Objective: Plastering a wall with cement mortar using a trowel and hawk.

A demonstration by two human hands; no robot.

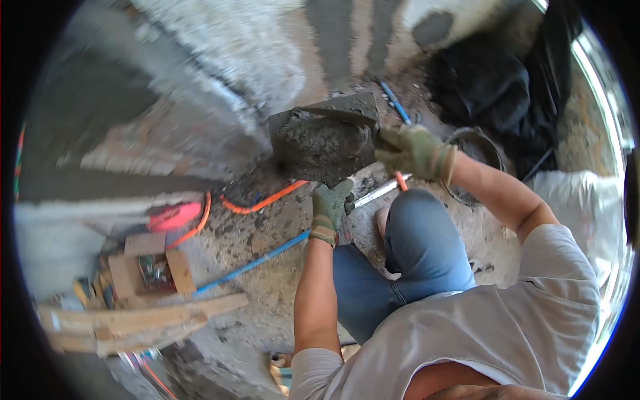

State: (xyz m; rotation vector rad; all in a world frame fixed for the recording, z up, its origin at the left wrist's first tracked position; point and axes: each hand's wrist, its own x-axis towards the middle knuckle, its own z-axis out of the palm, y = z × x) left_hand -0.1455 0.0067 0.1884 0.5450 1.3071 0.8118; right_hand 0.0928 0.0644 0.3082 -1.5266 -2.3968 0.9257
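My left hand [330,210], in a green glove, is closed on the handle under a mortar board [287,130] heaped with wet grey mortar [320,143]. My right hand [413,153], also gloved, is closed on a trowel [340,113] whose blade lies across the top of the mortar. The board is held out over the floor in front of my bent knee, close to a partly plastered wall [100,120].
A bucket [490,147] and black sheeting [487,87] lie to the right, beside a white sack [573,207]. Blue pipe [260,263] and orange hose [273,199] cross the littered floor. An open cardboard box [120,273] and wooden planks [140,313] are at lower left.
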